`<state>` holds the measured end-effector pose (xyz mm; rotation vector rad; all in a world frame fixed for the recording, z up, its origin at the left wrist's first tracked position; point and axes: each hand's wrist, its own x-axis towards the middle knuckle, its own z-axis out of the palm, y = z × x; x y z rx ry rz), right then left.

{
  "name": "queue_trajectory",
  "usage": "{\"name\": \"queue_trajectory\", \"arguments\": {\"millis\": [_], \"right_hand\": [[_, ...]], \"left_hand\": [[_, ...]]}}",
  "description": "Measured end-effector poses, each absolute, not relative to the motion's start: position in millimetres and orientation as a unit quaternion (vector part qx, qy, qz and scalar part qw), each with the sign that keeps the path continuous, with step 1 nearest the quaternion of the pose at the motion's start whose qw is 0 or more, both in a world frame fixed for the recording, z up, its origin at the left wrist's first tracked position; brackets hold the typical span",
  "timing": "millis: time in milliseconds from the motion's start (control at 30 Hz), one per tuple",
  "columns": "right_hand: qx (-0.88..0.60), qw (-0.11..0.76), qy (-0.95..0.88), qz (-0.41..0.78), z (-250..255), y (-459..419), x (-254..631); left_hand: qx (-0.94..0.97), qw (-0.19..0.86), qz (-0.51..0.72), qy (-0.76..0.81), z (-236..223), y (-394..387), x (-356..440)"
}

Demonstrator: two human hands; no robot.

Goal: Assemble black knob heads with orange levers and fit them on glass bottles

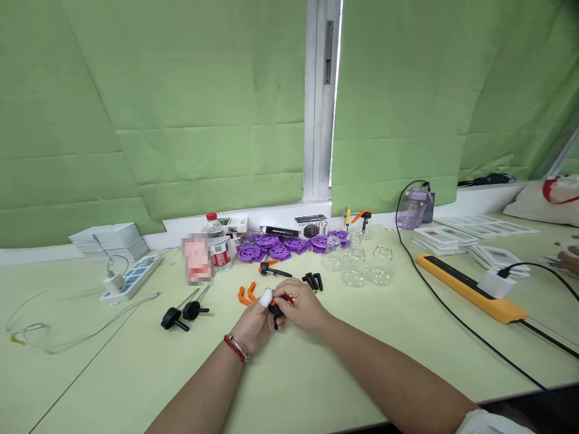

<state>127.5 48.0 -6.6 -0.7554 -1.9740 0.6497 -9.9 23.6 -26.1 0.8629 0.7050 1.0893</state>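
In front of me at the table's middle, my left hand (256, 325) is closed around a black spray pump head (275, 310); its thumb has a white wrapping. My right hand (304, 306) pinches at an orange trigger lever, a bit of which shows against the black head; the fingers hide most of it. Two orange trigger levers (246, 293) lie just behind my left hand. Several short black nozzle pieces (313, 281) are behind my right hand. Further back lies a black pump head with an orange lever (274, 270). Two black pump heads with tubes (181, 314) rest to the left.
Several clear bottles (353, 265) stand at the back right, near purple plastic parts (280, 247). A water bottle (221, 244) and a white power strip (132, 278) are at the left. A yellow power strip (470, 288) and black cable lie right. Another person's hand (569, 256) shows at the right edge.
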Motion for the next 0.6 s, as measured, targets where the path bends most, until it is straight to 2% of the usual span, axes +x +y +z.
{"name": "queue_trajectory", "arguments": {"millis": [300, 600], "right_hand": [[-0.271, 0.338, -0.886, 0.165, -7.2, 45.4, 131.6], [-0.190, 0.253, -0.932, 0.178, -7.9, 56.1, 141.5]], "left_hand": [[0.373, 0.689, 0.523, 0.334, -27.1, 28.2, -16.0], [0.503, 0.650, 0.441, 0.360, -28.9, 25.9, -25.5]]}}
